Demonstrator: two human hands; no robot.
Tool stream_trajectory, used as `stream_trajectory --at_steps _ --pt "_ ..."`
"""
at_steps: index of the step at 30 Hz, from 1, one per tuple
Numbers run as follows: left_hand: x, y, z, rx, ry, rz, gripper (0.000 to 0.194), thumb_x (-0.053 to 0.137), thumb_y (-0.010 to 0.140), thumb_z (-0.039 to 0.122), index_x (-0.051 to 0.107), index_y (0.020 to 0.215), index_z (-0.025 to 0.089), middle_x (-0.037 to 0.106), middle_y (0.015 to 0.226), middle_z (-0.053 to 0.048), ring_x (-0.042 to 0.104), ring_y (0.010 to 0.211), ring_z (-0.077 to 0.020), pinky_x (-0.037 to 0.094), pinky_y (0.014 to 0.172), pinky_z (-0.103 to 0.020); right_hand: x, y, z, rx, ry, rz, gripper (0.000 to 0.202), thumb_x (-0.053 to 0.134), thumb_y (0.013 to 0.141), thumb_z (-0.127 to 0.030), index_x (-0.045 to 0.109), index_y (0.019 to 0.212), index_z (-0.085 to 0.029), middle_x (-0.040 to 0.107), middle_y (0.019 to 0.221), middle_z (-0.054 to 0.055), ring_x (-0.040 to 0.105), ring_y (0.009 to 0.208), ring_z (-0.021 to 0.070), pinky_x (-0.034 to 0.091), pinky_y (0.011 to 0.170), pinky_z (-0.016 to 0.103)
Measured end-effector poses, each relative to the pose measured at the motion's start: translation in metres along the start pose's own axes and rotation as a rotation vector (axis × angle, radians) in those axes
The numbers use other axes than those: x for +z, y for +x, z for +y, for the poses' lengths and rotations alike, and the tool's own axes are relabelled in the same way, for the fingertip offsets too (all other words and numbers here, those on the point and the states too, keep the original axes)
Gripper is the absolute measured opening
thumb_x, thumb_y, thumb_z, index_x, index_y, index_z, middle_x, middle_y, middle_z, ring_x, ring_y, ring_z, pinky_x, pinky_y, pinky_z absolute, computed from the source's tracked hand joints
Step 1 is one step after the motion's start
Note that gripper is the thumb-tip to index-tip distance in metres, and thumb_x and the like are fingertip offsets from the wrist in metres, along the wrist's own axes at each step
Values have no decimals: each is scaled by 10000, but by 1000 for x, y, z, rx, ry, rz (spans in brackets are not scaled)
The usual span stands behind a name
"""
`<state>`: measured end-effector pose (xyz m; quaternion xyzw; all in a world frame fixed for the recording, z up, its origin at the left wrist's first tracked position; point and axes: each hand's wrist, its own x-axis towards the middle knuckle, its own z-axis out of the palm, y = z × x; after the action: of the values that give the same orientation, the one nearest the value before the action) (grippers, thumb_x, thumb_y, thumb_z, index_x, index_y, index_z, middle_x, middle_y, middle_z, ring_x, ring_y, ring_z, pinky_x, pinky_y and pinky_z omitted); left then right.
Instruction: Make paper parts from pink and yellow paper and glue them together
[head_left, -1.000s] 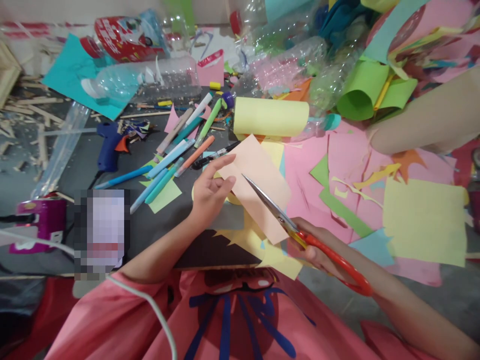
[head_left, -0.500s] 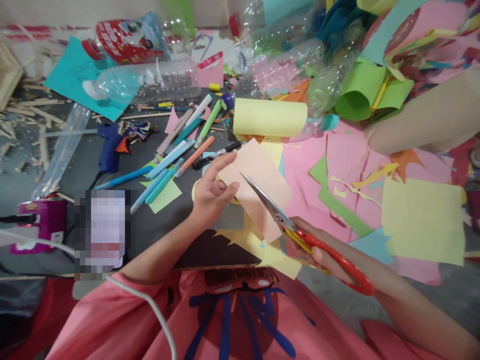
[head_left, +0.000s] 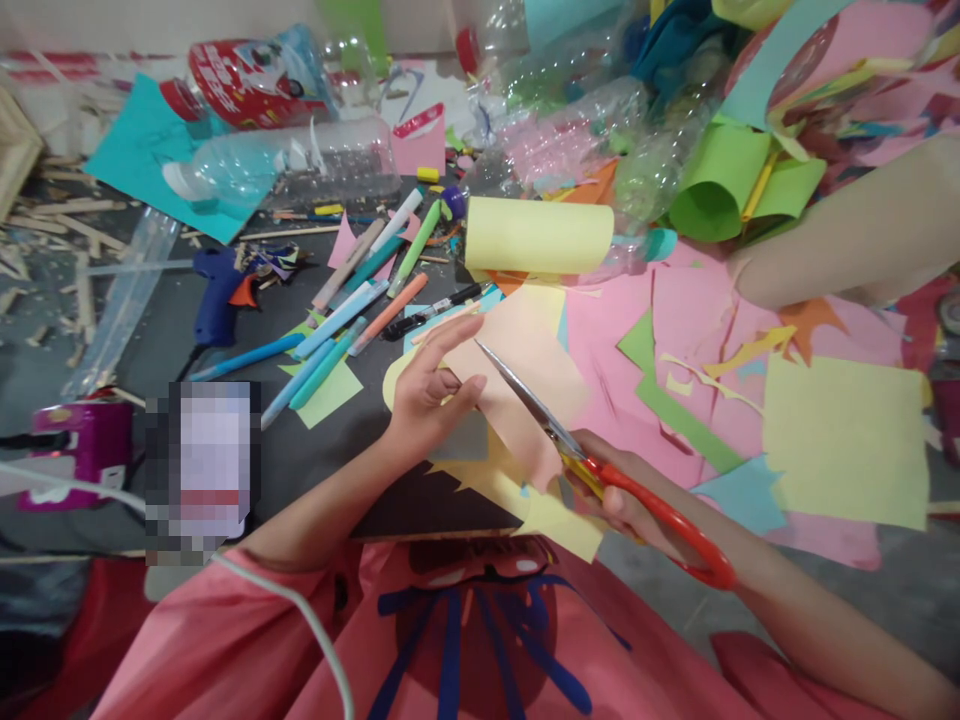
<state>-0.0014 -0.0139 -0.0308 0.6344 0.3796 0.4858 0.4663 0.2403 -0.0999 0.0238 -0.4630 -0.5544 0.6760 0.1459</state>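
Note:
A pale peach sheet of paper point(head_left: 536, 370) is pinched at its left edge by my left hand point(head_left: 435, 390), thumb toward me and fingers bent along the far side. My right hand point(head_left: 607, 480) grips a pair of scissors point(head_left: 551, 425) with red and yellow handles. The blades lie closed, or nearly so, across the paper, and their tip points up and left close to my left fingertips. Under and around the sheet lie yellow paper scraps point(head_left: 562, 520).
A rolled yellow paper tube point(head_left: 540, 235) lies beyond my hands. Several markers point(head_left: 341, 320), a blue glue gun point(head_left: 217, 300) and a phone point(head_left: 214, 455) are on the left. Plastic bottles point(head_left: 330, 160) line the back. Pink paper point(head_left: 675, 370) and another person's arm point(head_left: 855, 225) are on the right.
The scissors and my right hand have shifted slightly left and up. The peach paper has turned a little, and my left hand has moved slightly right and down.

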Motion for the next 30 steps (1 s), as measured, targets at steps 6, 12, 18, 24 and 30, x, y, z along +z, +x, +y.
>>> stream_trajectory --at_steps 6,12,18,24,30 --pt "-1 1 -1 -44 21 13 433 691 890 379 616 1310 306 601 1369 -111 461 458 31 417 408 -121 3 5 0 24 125 14 571 492 847 -760 495 1021 -216 390 707 -60 297 530 70 237 427 210" --pt "-1 1 -1 -79 26 2 459 681 886 440 611 1305 267 580 1404 -131 554 549 -9 436 426 -124 6 4 12 38 169 38 567 497 860 -740 500 1076 -216 434 765 -48 303 536 59 231 429 201" --pt "0 3 -3 -55 -17 19 467 711 861 407 595 1288 260 597 1381 -132 695 927 -175 451 446 -133 5 1 14 25 165 24 519 499 870 -723 475 1025 -228 441 731 -53 281 521 63 216 422 205" --pt "2 5 -6 -86 -39 70 496 751 815 432 588 1243 241 628 1334 -126 581 1247 -271 486 502 -149 5 4 6 -1 137 78 632 484 838 -775 505 1123 -211 426 719 -47 309 514 69 241 405 205" --pt "2 5 -7 -181 -89 67 455 721 844 424 606 1243 237 623 1362 -127 687 975 -205 521 542 -203 -5 0 -5 -4 92 -15 595 378 898 -747 467 1166 -224 405 679 -52 297 489 92 279 386 234"
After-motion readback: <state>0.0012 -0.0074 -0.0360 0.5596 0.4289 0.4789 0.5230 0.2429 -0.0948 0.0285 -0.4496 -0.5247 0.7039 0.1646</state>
